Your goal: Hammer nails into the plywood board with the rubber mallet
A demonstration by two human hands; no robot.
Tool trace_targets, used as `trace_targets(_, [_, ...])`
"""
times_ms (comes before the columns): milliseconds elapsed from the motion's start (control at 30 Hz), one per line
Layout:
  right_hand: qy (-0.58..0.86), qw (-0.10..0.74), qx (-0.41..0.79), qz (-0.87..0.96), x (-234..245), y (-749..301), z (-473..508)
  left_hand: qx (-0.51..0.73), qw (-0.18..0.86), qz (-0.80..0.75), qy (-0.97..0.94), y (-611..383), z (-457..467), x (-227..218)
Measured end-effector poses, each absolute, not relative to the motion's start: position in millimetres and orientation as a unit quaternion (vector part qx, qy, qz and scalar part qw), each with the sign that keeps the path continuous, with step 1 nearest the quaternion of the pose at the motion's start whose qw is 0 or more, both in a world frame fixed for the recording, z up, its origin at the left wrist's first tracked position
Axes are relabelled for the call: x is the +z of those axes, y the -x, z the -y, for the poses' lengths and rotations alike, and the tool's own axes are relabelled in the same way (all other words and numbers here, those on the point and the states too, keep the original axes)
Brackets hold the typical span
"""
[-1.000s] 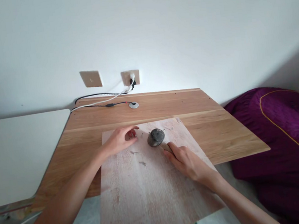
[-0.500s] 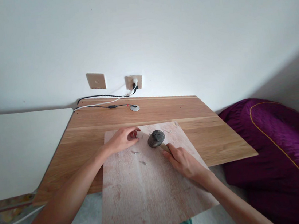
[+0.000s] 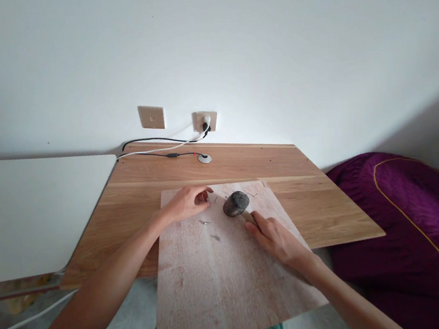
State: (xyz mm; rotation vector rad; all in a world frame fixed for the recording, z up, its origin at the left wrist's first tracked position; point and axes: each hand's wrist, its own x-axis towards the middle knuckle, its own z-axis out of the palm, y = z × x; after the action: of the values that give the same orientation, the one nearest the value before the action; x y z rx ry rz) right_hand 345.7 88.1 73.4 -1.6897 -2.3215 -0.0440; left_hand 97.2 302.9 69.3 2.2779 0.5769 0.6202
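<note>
A pale wooden board (image 3: 219,288) lies across the front of a wooden desk (image 3: 296,197). My right hand (image 3: 275,238) is closed round the wooden handle of a hammer whose dark rounded head (image 3: 236,204) rests on the board. My left hand (image 3: 188,202) sits at the board's far edge, fingers pinched together on something small, probably a nail, just left of the hammer head. Several small nails (image 3: 210,229) lie loose on the board between my hands.
Black and white cables (image 3: 161,149) run along the desk's back edge to a wall socket (image 3: 204,120). A round metal grommet (image 3: 204,158) sits in the desk. A white surface (image 3: 27,211) adjoins on the left, a purple cushion (image 3: 420,213) on the right.
The view has shifted slightly; my hands, the hammer and the nails keep the same positions relative to the board.
</note>
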Motion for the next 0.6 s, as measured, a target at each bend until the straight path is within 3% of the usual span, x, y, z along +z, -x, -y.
trace_targets(200, [0.561, 0.122, -0.041, 0.817, 75, -348, -86, 0.237, 0.351, -0.22, -0.879, -97, -303, 69])
trace_targets(600, [0.606, 0.135, 0.032, 0.783, 87, -341, -89, 0.248, 0.352, -0.216, -0.876, -97, -301, 70])
